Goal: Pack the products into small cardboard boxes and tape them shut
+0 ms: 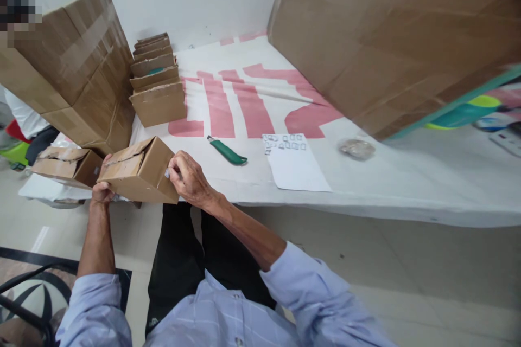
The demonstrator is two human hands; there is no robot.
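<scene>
A small brown cardboard box point(160, 173) is held at the table's front edge, tilted, its taped top flaps facing up. My left hand point(102, 191) grips its left end, thumb and fingers around the lower corner. At the right end face, my right hand point(187, 176) has its fingers closed in a pinch on a small white label point(166, 172), against or very near the cardboard. The fingers partly cover that label. To the right on the table lie a green-handled cutter point(228, 152) and a white sheet point(297, 165) bearing several small label-like marks.
Another small box point(67, 165) sits at far left, beside large stacked cartons point(81, 59). Open-topped cardboard boxes point(158, 103) stand in a row at the back. A large carton point(382, 38) fills the right side. A clear crumpled clump point(356, 148) lies before it on the white tablecloth point(407, 190).
</scene>
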